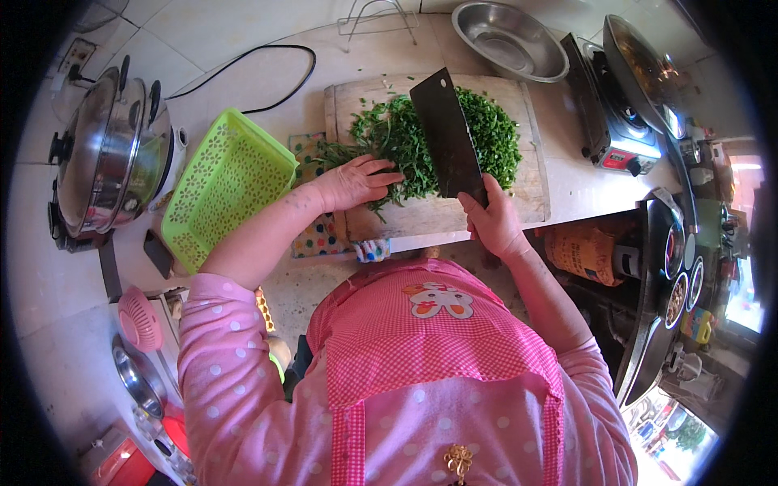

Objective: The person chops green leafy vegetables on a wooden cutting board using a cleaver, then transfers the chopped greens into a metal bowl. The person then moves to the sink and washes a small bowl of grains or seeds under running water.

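Observation:
My right hand [495,220] grips the handle of a dark, broad-bladed cleaver [445,136]. A hole shows near the blade's far corner, and the blade slants across a heap of greens. My left hand [355,182] holds down the long leafy greens [398,146] left of the blade, its fingers bent over them. To the right of the cleaver lie finely chopped greens [495,143]. Everything green rests on a worn wooden cutting board [401,225], with scraps strewn at its far side. The blade hides part of the heap.
A green plastic basket [228,182] stands left of the board, beside a spotted cloth [313,234]. Further left is a steel steamer pot [100,158]. At the back are a wire rack [377,24] and a steel basin [510,39]; a gas stove [620,121] and wok [638,67] stand right.

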